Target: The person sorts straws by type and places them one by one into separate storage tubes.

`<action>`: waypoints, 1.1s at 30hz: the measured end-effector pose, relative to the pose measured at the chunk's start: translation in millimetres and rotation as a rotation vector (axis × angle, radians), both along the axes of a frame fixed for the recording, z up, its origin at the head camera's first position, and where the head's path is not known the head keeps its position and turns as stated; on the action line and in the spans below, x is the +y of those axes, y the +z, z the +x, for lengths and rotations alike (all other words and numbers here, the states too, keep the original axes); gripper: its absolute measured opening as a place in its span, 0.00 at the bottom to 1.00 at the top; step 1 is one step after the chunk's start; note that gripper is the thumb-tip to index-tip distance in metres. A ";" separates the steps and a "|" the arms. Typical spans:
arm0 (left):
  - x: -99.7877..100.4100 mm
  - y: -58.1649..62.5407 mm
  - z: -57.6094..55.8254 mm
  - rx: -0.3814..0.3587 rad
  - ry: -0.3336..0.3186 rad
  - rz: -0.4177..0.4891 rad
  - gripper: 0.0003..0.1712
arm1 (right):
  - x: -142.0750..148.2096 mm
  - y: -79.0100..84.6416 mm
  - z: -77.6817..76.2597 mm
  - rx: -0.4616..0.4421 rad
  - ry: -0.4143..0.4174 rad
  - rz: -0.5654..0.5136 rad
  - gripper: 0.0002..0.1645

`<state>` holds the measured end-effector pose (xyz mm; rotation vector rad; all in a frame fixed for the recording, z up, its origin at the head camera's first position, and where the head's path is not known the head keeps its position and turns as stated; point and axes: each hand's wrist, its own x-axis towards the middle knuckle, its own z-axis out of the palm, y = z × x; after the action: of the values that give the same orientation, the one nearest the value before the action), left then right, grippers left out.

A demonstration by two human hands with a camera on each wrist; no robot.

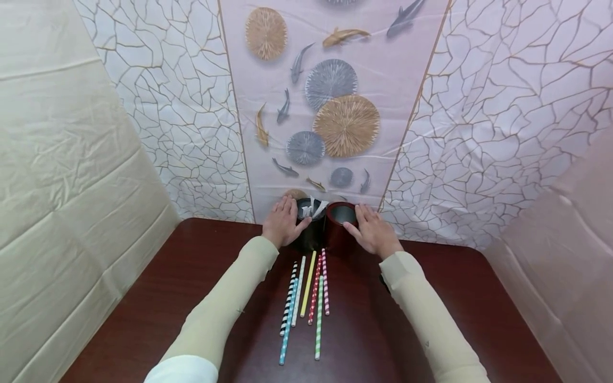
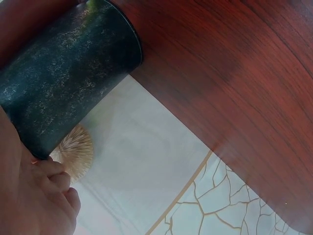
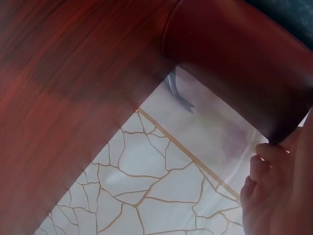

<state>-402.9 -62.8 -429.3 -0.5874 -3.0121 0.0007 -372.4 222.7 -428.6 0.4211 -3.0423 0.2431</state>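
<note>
Two cylindrical containers stand side by side at the table's back edge: a black one (image 1: 308, 236) with white strips (image 1: 313, 207) inside, and a dark red one (image 1: 337, 238) with a grey interior. My left hand (image 1: 281, 222) rests against the black container's outer side, fingers extended and thumb towards its front. On the opposite side, my right hand (image 1: 374, 232) touches the red container's upper edge with fingers and thumb spread. The left wrist view shows the mottled wall of the black container (image 2: 73, 73); the right wrist view shows the red container's smooth side (image 3: 234, 63).
Several paper straws lie lengthwise before the containers, including a yellow one (image 1: 308, 284), a green-striped one (image 1: 319, 319) and a blue dotted one (image 1: 289, 322). A patterned cloth (image 1: 330, 175) hangs behind the dark red wooden table (image 1: 201, 250). Beige cloth walls (image 1: 62, 186) flank it.
</note>
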 end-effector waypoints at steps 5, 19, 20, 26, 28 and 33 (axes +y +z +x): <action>0.1 4.5 -0.9 -0.019 -0.012 0.029 0.52 | -0.3 0.8 0.2 0.024 -0.006 0.013 0.51; -5.2 5.3 -6.0 -0.084 -0.040 0.094 0.56 | -2.6 -3.0 1.3 0.040 0.013 0.053 0.51; -6.2 6.1 -4.9 -0.089 -0.044 0.103 0.57 | -2.4 -3.3 1.3 0.045 0.016 0.052 0.51; -16.3 22.2 2.9 -0.080 -0.075 0.173 0.57 | -1.2 -1.5 1.3 0.075 0.034 0.034 0.50; -21.5 30.1 6.1 -0.079 -0.071 0.180 0.55 | -1.2 -0.8 1.2 0.074 0.034 0.033 0.50; -33.5 45.1 17.2 -0.059 -0.027 0.145 0.42 | -0.7 -1.1 -0.4 0.069 0.037 0.040 0.50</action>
<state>-385.7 -96.2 -384.1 -0.6245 -3.0266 -0.2392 -372.8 222.0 -429.7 0.4783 -2.9781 0.1657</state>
